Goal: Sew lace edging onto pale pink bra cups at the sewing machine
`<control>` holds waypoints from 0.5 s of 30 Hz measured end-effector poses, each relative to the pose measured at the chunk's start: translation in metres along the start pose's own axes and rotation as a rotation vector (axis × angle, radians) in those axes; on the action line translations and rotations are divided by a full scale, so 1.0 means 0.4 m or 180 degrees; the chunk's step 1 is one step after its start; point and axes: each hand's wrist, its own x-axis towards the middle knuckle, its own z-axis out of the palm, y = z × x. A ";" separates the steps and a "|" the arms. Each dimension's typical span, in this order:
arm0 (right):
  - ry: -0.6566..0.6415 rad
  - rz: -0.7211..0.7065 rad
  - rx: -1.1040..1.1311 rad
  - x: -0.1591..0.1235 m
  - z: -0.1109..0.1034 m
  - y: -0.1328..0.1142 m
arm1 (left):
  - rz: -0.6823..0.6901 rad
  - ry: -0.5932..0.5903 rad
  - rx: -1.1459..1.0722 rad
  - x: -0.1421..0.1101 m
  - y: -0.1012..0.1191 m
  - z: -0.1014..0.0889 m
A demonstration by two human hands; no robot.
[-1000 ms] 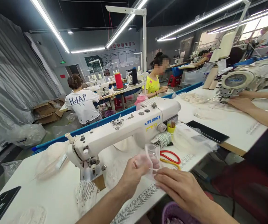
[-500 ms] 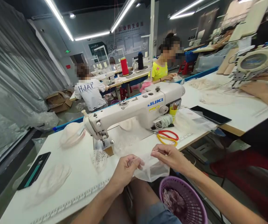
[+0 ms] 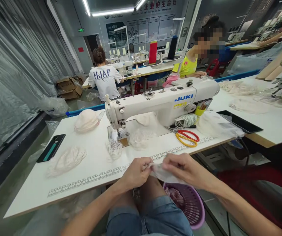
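Observation:
My left hand and my right hand both pinch a thin, see-through white fabric piece, held between them just below the front edge of the white sewing table and over my lap. A purple plastic basket with pinkish scraps sits right under the piece. The white JUKI sewing machine stands on the table beyond my hands, with lace pieces lying by its needle.
Red and yellow scissors, a coil of white cord, a phone and pale fabric heaps lie on the table. A dark tablet is at the right. Other people sew at tables behind. Plastic sheeting hangs at left.
My hands have come down from table height to my lap with the fabric piece, and drawn closer together. The view has tilted downward and the basket now shows under the piece.

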 end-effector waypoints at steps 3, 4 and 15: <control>-0.0400 -0.0119 0.0503 0.000 -0.013 -0.002 | 0.0491 0.0080 0.0291 -0.014 0.006 -0.025; -0.0149 -0.0181 0.0564 0.009 -0.014 0.004 | 0.0601 0.0052 0.0378 -0.016 0.009 -0.031; -0.0325 0.0034 0.1754 0.092 0.085 0.088 | -0.0486 0.0688 -0.0663 0.053 -0.149 -0.023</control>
